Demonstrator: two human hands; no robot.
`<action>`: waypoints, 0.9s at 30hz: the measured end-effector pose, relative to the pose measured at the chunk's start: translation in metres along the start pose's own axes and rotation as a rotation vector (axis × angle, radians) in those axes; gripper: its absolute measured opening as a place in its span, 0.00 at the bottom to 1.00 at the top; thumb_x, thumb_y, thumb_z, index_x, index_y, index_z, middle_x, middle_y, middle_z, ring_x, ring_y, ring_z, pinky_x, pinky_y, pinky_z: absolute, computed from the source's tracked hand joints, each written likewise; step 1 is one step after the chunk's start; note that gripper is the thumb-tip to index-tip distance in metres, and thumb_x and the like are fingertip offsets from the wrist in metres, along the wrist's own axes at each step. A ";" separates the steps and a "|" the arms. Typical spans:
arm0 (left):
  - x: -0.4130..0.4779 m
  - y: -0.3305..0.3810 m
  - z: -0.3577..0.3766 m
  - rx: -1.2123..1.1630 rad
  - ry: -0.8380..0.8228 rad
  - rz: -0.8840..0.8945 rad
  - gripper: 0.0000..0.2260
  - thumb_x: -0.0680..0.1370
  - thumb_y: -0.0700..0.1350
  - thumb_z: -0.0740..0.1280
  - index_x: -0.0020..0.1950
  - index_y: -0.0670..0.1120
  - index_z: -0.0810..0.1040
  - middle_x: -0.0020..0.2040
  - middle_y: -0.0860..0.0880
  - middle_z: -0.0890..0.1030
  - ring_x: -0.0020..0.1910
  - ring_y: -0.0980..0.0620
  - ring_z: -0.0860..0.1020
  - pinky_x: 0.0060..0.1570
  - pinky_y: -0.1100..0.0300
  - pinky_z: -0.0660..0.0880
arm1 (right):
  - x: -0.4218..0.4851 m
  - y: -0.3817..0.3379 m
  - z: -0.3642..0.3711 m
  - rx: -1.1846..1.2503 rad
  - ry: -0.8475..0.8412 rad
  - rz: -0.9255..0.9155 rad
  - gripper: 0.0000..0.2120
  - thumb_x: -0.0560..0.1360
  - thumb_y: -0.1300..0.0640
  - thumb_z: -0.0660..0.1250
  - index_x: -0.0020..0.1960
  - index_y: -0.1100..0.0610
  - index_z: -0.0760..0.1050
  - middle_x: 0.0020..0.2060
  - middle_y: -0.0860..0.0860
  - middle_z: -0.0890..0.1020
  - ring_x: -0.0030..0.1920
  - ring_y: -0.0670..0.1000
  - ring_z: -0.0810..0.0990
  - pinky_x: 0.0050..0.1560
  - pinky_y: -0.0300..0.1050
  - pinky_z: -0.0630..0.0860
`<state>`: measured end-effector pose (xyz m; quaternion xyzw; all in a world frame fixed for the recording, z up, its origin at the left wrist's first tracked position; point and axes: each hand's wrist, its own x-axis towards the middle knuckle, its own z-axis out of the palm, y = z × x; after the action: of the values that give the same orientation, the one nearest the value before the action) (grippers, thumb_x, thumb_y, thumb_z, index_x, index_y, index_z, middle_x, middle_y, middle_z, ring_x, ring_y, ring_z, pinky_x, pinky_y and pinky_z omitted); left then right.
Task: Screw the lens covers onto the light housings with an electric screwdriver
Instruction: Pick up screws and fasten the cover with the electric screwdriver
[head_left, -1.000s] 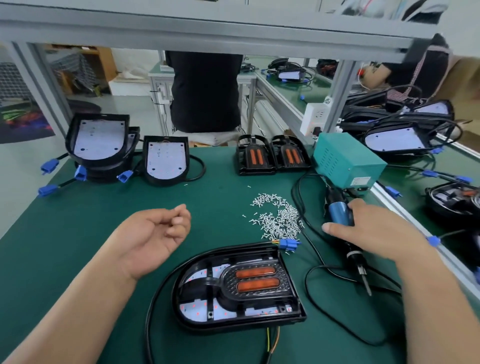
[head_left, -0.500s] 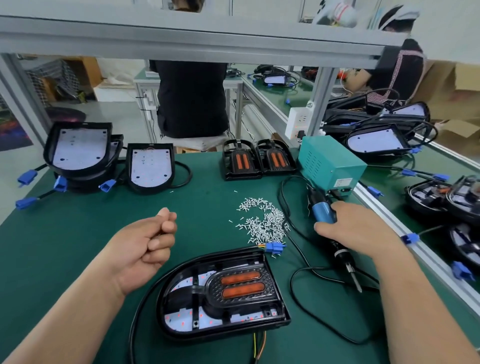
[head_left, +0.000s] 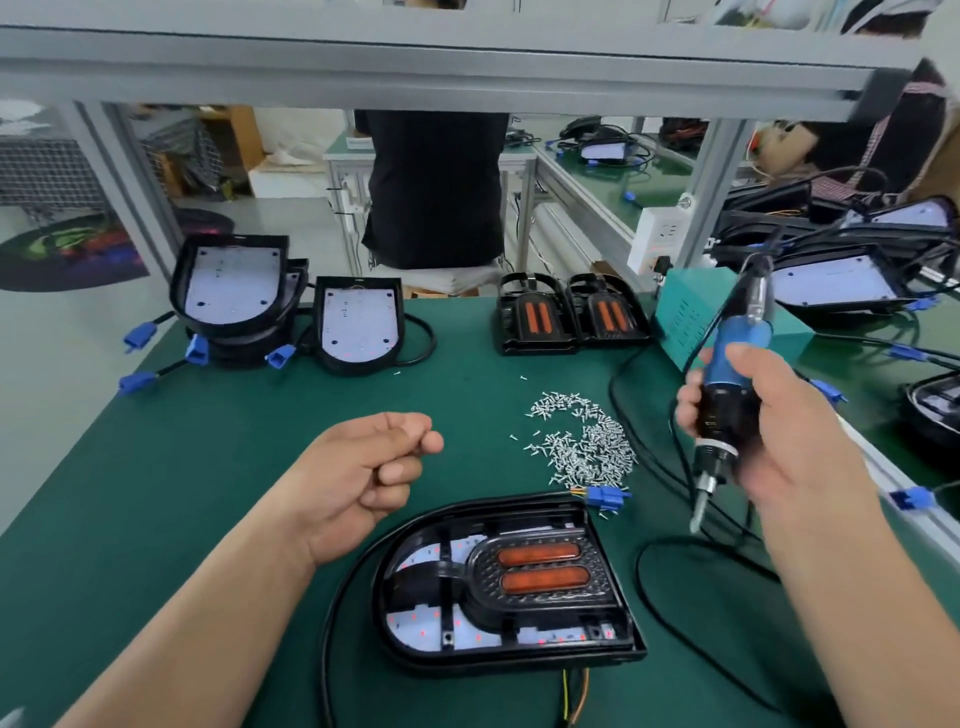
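Black plastic, the light housing (head_left: 415, 613) lies on the green bench (head_left: 156, 467) nearest the person, below and between both hands, its lens cover (head_left: 540, 571) with 2 orange strips seated in it; the left hand (head_left: 363, 478) hovers just beyond the housing's left edge, fingers curled into a fist, nothing visible in it; the right hand (head_left: 774, 436) grips the blue electric screwdriver (head_left: 727, 395) clear of the bench, bit pointing down; screws (head_left: 587, 441) lie piled between the hands; beyond the right hand stands a teal box (head_left: 685, 327); farther off sit 2 more lens covers (head_left: 537, 317) and, beyond the left hand, open housings (head_left: 358, 325).
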<state>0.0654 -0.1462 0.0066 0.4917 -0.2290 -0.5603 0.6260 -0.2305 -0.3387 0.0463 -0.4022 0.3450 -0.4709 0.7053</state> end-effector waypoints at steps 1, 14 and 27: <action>0.000 0.000 0.000 0.023 -0.011 0.007 0.03 0.82 0.40 0.67 0.53 0.41 0.77 0.44 0.47 0.81 0.28 0.60 0.64 0.21 0.70 0.58 | 0.000 -0.001 0.009 0.094 0.008 0.017 0.06 0.83 0.56 0.66 0.54 0.59 0.75 0.37 0.54 0.79 0.35 0.52 0.81 0.39 0.48 0.84; -0.002 -0.003 0.002 0.123 -0.053 0.021 0.07 0.78 0.42 0.72 0.52 0.40 0.80 0.44 0.46 0.81 0.28 0.59 0.62 0.22 0.70 0.58 | 0.012 -0.001 0.076 0.363 0.036 -0.072 0.21 0.84 0.45 0.68 0.67 0.60 0.75 0.56 0.61 0.87 0.56 0.62 0.88 0.48 0.54 0.86; -0.004 -0.006 0.005 0.175 -0.119 0.078 0.08 0.75 0.40 0.74 0.52 0.43 0.88 0.46 0.43 0.83 0.28 0.58 0.63 0.23 0.69 0.60 | 0.006 0.020 0.062 0.555 0.124 -0.133 0.14 0.80 0.51 0.75 0.58 0.60 0.78 0.43 0.55 0.81 0.45 0.53 0.79 0.53 0.53 0.84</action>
<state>0.0569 -0.1435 0.0047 0.5012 -0.3329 -0.5416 0.5871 -0.1672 -0.3243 0.0553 -0.1863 0.2184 -0.6161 0.7335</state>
